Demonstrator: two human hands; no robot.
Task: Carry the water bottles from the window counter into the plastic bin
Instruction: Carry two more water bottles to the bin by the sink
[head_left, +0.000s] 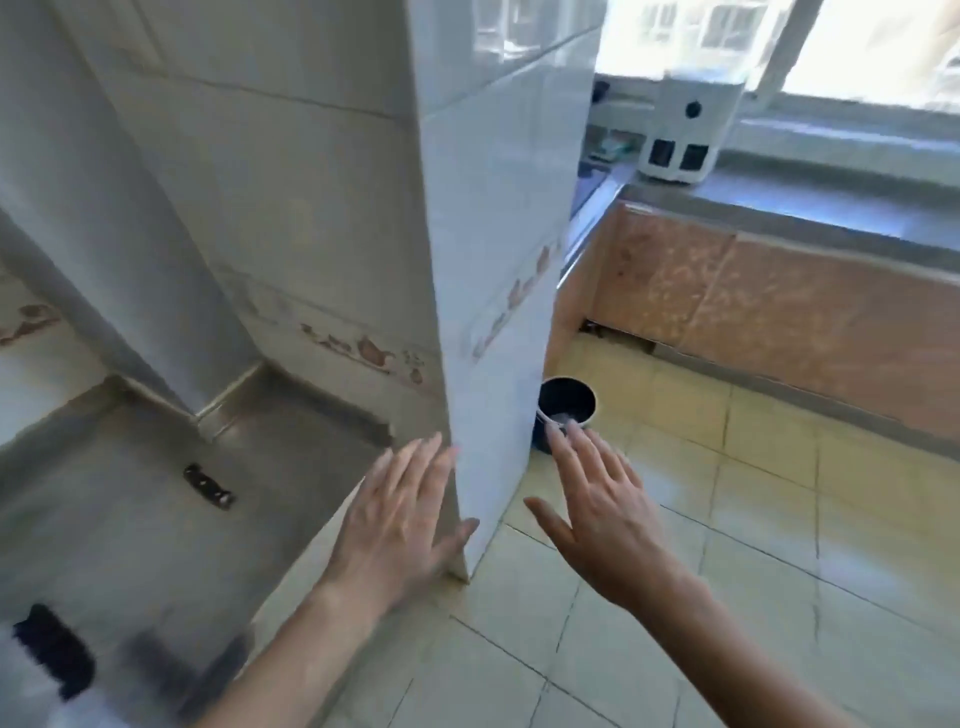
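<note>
My left hand (402, 525) is stretched forward with fingers spread, empty, right beside the edge of a white tiled wall corner (488, 291). My right hand (597, 512) reaches forward over the floor, also empty with fingers apart. The window counter (810, 202) runs along the upper right under a bright window. No water bottle and no plastic bin show in this view.
A white box-shaped appliance (680, 140) stands on the counter by the window. A dark round pot (566, 408) sits on the tiled floor (727, 545) just behind the wall corner. A steel countertop (156, 509) lies at the left with small dark items on it.
</note>
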